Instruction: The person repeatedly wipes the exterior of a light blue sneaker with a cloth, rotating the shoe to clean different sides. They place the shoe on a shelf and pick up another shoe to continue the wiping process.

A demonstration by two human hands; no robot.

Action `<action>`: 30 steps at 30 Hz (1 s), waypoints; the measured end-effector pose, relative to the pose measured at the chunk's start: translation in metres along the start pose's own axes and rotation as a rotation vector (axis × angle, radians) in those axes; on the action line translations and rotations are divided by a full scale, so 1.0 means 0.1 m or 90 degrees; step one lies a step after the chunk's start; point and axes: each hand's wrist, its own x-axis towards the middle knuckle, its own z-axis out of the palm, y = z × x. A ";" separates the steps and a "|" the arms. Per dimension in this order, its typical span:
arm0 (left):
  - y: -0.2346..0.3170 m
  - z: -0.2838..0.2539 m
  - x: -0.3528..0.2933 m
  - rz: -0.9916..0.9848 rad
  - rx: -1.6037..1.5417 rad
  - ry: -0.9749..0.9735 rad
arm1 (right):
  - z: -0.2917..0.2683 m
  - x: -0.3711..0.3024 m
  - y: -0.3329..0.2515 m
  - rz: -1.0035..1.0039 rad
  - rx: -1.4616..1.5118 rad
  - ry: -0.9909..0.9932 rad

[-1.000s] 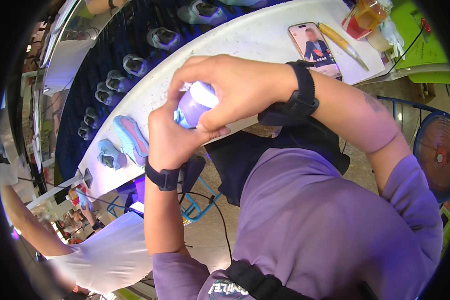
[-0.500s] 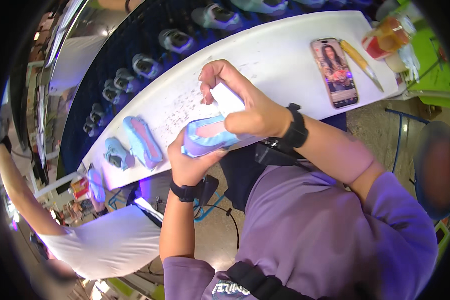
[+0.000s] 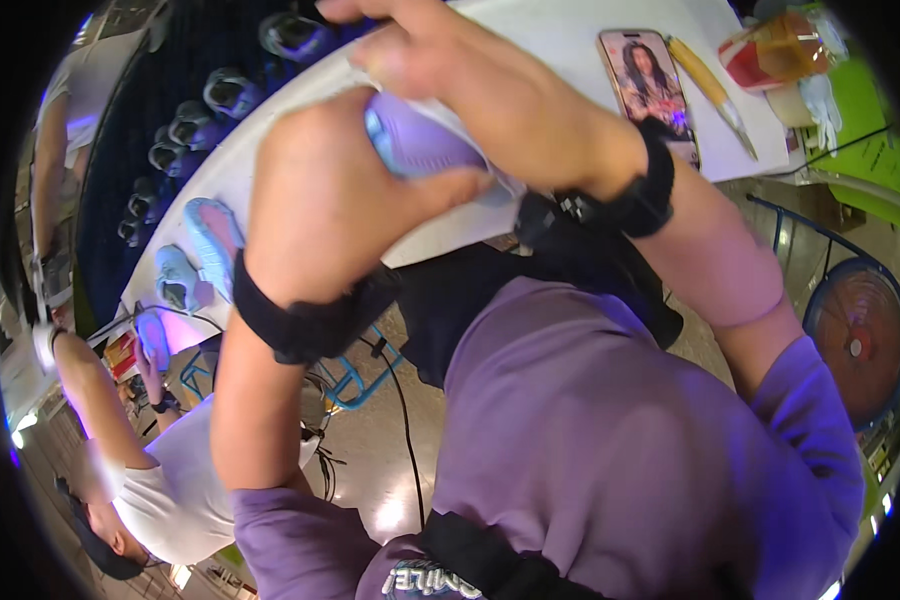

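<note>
My left hand [image 3: 315, 200] is wrapped round a light-blue and purple shoe upper [image 3: 425, 140], its thumb along the near side. Across the far side of that upper reaches my right hand [image 3: 480, 95]. Its fingers are smeared by motion near the top edge, and whether they grip anything is unclear. The white piece seen earlier in the right hand does not show plainly now. Left of my left hand, a pale blue shoe upper with a pink underside [image 3: 213, 235] lies beside a small light-blue shoe [image 3: 176, 277] on the white table [image 3: 560, 60].
A phone [image 3: 650, 80] and a yellow-handled pointed knife [image 3: 708, 90] lie at the right, near a plastic cup of reddish drink [image 3: 775, 50]. Several shoes stand on the dark conveyor [image 3: 240, 50]. A co-worker in white [image 3: 185, 490] sits left; a round fan [image 3: 855, 345] stands right.
Both hands have risen closer to the camera with the shoe upper, which has turned so its purple side shows. The white piece has gone from plain sight. The view has shifted.
</note>
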 end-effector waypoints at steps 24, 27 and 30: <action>-0.37 0.77 -1.62 -0.066 -0.270 0.256 | 0.26 -0.70 -0.89 0.230 -0.099 -0.197; -0.44 0.75 -1.53 -0.089 -0.390 0.237 | 0.17 -0.87 -0.66 0.256 -0.067 -0.229; -0.64 0.58 -1.23 -0.055 -0.618 0.221 | -0.08 -0.59 -0.67 0.468 0.116 -0.192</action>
